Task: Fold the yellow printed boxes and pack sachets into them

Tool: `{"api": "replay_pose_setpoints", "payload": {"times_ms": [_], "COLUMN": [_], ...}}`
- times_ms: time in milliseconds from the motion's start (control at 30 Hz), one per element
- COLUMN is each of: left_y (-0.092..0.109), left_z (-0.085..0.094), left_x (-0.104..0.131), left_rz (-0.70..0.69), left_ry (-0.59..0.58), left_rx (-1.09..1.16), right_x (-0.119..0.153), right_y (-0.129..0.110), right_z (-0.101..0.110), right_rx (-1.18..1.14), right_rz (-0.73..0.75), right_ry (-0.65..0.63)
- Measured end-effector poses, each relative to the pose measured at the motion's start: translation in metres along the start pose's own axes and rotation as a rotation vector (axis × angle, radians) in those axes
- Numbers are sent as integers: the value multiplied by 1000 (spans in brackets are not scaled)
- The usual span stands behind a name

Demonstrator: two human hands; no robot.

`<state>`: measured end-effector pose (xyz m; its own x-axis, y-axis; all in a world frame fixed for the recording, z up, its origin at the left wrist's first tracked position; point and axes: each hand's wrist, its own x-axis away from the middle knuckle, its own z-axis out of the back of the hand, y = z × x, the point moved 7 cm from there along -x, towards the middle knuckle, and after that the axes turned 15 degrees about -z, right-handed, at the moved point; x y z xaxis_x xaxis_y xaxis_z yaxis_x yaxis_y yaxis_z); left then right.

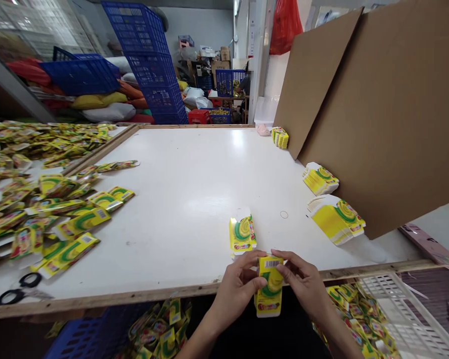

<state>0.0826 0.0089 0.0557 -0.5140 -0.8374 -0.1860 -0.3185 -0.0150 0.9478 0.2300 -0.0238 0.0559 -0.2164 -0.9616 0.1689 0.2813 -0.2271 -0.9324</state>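
Note:
A small yellow box (270,291) with a green swirl and a barcode is held upright at the table's front edge. My left hand (239,284) grips its left side, thumb on the front face. From the right, my right hand (301,279) pinches it near the top, its thumb beside the barcode and fingers behind the top edge. Just beyond my left hand, a flat yellow carton (242,232) with a white flap lies on the white table (183,199); whether it is a single one or a short stack I cannot tell.
Stacks of flat cartons (336,219) lean by a cardboard sheet (396,109) at right. Yellow boxes (78,224) and black scissors (20,289) lie at left. Crates holding packets (164,329) stand below the edge. Blue crates (153,65) are stacked behind.

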Motion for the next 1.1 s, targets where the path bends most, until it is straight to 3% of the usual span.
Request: {"api": "replay_pose_setpoints", "payload": {"times_ms": [100, 167, 233, 367, 433, 567, 633, 700, 833, 1000, 1067, 1100], "left_y": [-6, -8, -6, -2, -6, -2, 6, 16, 21, 8, 9, 11], "left_z": [-9, -8, 5, 44, 59, 67, 61, 44, -7, -28, -27, -22], "left_x": [0, -1, -5, -18, -24, -26, -19, -8, 15, 19, 18, 16], "left_rz": [-14, -55, -144, -309, -308, -322, -358, -479, -746, -712, -698, -679], "left_ry": [6, 6, 32, 100, 80, 54, 85, 46, -247, -363, -334, -263], "left_rx": [-20, -169, -427, -831, -926, -1012, -1030, -1032, -953, -834, -737, -674], "right_x": [2, 4, 5, 10, 12, 10, 6, 2, -1, 7, 11, 14], "right_y": [-1, 1, 9, 34, 40, 33, 27, 23, 28, 45, 45, 43], "right_z": [2, 13, 34, 84, 81, 40, 22, 10, 3, 10, 14, 15], "right_rx": [-58, 56, 281, 563, 531, 341, 188, -16, -367, -465, -453, -444], "right_rz": [-25, -24, -34, -121, -129, -145, -189, -217, -230, -277, -269, -259], "right_ry": [-7, -14, 13, 219, 169, -1, -21, 0, 57, 141, 193, 217]}}
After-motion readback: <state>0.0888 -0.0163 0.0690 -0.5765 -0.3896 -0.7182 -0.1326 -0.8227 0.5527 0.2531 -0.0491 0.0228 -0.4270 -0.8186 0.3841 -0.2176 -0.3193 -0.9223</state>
